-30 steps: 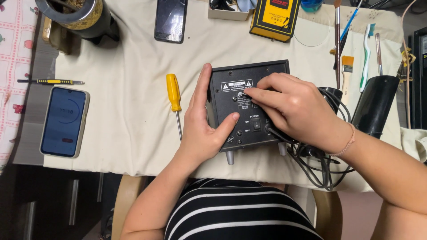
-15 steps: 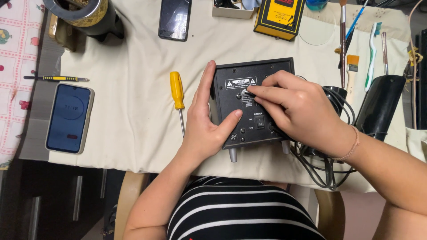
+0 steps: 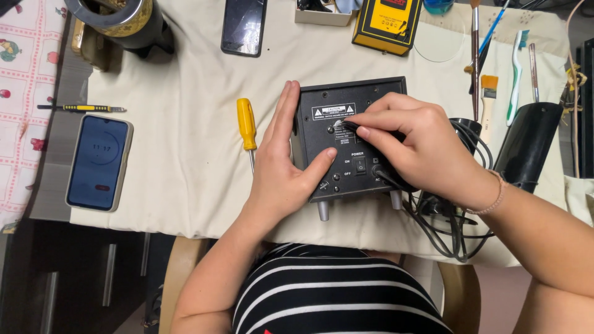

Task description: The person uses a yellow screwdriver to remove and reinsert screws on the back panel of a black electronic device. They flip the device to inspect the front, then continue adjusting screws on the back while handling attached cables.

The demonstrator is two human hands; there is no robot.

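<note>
On the cloth-covered table [image 3: 185, 154], a black box [image 3: 352, 142] lies panel-up, the left hand [image 3: 284, 167] flat against its left side with thumb on the panel, the right hand [image 3: 414, 142] pinching a thin dark tool [image 3: 348, 125] to its label, a yellow screwdriver [image 3: 247, 127] just beside.

A yellow-handled screwdriver [image 3: 247, 125] lies on the cream cloth [image 3: 179, 142], with a smartphone [image 3: 99, 162] at its left edge. A yellow meter [image 3: 387, 23], brushes [image 3: 488, 99] and a toothbrush [image 3: 516, 71] sit farther back.
</note>
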